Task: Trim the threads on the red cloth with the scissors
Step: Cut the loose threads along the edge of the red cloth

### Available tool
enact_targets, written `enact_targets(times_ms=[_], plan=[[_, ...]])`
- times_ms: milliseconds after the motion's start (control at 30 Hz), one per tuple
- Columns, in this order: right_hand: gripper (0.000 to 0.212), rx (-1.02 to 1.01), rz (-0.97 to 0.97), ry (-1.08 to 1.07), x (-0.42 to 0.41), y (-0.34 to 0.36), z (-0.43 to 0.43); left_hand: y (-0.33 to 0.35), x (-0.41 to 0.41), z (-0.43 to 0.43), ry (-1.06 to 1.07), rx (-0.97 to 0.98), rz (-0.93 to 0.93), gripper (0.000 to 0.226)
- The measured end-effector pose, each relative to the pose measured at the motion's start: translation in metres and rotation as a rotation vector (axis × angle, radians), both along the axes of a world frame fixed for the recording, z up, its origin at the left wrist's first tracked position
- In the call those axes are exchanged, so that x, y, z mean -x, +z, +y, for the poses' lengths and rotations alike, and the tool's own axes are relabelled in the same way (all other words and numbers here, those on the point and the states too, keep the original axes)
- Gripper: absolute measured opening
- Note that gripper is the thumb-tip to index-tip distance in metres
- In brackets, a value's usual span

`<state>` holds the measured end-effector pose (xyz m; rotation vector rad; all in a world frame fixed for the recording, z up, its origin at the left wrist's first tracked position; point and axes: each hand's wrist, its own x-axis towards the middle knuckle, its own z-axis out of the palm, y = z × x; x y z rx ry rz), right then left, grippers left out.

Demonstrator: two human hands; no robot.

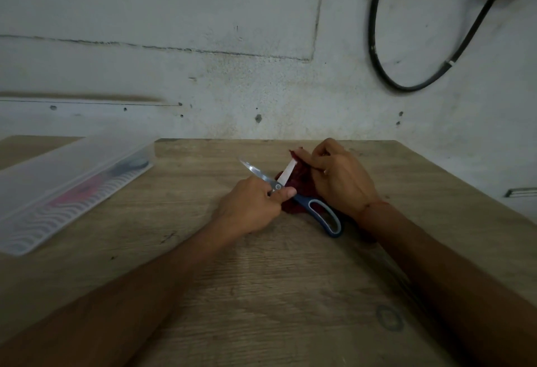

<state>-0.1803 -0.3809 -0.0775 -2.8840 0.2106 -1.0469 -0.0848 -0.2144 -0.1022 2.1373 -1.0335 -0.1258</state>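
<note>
Wooden tabletop [290, 279] up against a rough concrete wall [203, 76], pretty dim. The left hand [250, 207] has its fingers [287, 192] curled round the scissors [302, 201] right at the pivot, not in the loops. The blades are spread wide, and one lies against the red cloth [299, 180]. The right hand [340, 180] pinches the cloth's far edge, so the bunched piece sits mid-table between both hands. Imo for a clean trim: get into the handle loops first, pull the stray thread taut, snip with the tips only, and keep the fabric clear. A clear plastic box [72, 180] sits off left.
</note>
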Motion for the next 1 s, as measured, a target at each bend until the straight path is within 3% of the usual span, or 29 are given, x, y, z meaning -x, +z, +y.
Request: enact_targets(times_ms=[200,367,500,767,1000], plan=[[0.030,-0.161,0.162,0.310,0.005,-0.002,0.010,0.002,0.001,0.002,0.017,-0.001,0.025,0.053],[0.037,-0.323,0.184,0.295,0.008,0.000,0.009,0.005,0.003,0.005,0.004,0.011,0.053,0.051],[0.036,-0.439,0.185,0.314,0.005,-0.002,0.018,0.006,0.003,0.008,-0.022,0.085,0.132,0.034],[0.039,-0.229,0.204,0.290,0.000,-0.005,0.018,0.000,-0.001,0.007,-0.001,0.247,0.345,0.030],[0.042,-0.011,0.168,0.157,0.007,0.003,0.012,-0.002,-0.002,0.003,0.028,0.258,0.302,0.035]])
